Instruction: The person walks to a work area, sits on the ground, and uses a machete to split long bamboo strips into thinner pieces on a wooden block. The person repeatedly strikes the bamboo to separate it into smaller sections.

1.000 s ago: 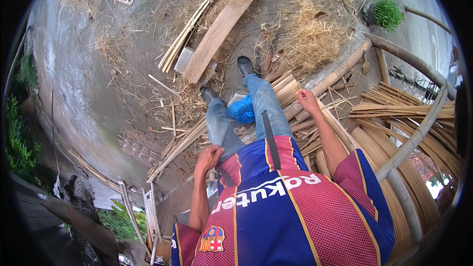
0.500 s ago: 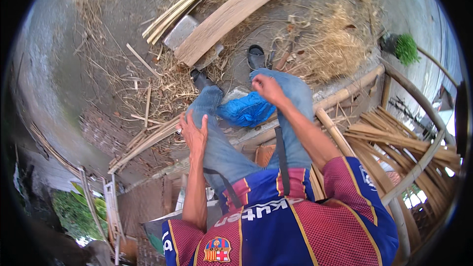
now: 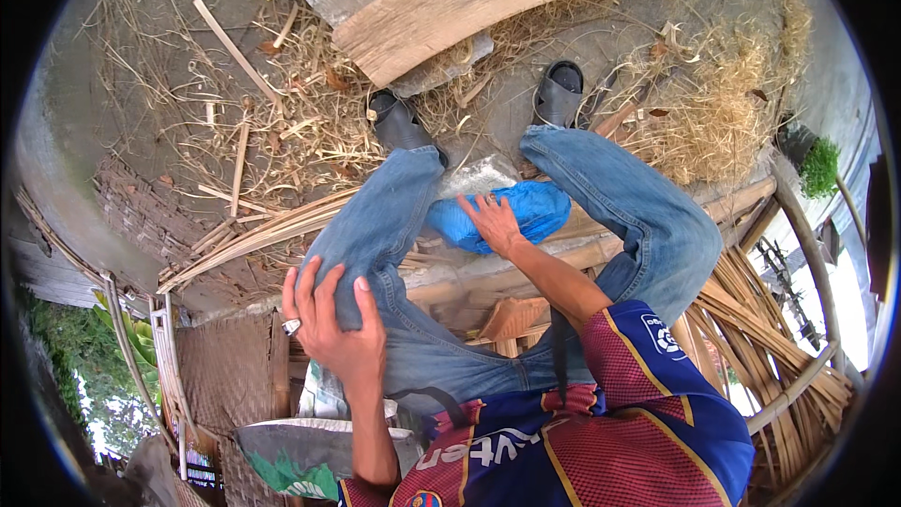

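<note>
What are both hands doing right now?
Left hand: open, flat on the left thigh, holding nothing.
Right hand: open, fingers spread on the blue bag.

One head-worn fisheye view looks steeply down from above the seated person — close on the jeans-clad lap (image 3: 526, 253), the straw-strewn ground (image 3: 188, 84) farther off, straight edges bowing toward the dark round rim.

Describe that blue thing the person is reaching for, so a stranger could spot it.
Find the seated person's blue-jeaned knees. Between them, on a bamboo pole, lies a crumpled bright blue plastic bag, under the right hand. It is the only vivid blue among straw and wood.
</note>
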A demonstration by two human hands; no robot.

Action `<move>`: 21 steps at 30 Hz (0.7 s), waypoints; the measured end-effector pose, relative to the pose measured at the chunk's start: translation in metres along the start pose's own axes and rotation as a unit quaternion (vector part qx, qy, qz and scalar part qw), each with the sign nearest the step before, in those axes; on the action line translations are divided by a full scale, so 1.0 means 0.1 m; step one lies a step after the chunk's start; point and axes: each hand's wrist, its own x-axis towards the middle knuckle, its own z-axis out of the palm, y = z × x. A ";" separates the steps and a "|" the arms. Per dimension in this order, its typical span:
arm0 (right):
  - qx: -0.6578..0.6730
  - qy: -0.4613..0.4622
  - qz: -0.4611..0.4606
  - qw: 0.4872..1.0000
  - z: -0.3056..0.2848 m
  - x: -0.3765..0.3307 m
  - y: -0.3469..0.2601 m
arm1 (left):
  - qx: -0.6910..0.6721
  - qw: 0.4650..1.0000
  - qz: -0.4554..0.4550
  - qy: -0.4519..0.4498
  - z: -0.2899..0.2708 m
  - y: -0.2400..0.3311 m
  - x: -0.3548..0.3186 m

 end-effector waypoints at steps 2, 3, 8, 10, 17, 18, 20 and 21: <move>0.077 -0.109 -0.012 0.991 -0.06 0.15 0.02 | 0.004 1.000 0.008 0.006 0.00 -0.06 -0.02; 0.114 -0.161 -0.016 0.980 -0.14 0.23 0.04 | -0.003 1.000 0.006 0.006 0.00 -0.08 -0.02; 0.270 -0.219 -0.127 0.929 -0.80 0.66 0.31 | -0.012 1.000 0.022 0.016 -0.01 -0.09 0.02; 0.270 -0.234 -0.154 0.921 -0.98 0.84 0.52 | -0.019 0.999 0.032 0.022 -0.04 -0.10 0.04; 0.529 -0.131 -0.142 0.826 -1.04 0.63 1.10 | -0.595 0.742 -0.282 0.121 0.33 -1.15 -0.05; 0.588 -0.128 -0.125 0.789 -1.11 0.44 1.05 | -0.659 0.664 -0.341 0.099 0.48 -1.48 -0.01; 0.481 -0.094 -0.206 0.847 -0.97 0.41 0.99 | -0.666 0.629 -0.400 -0.022 1.12 -1.72 -0.28; 0.431 -0.089 -0.208 0.873 -1.00 0.32 0.92 | -0.634 0.657 -0.391 -0.116 1.53 -1.73 -0.39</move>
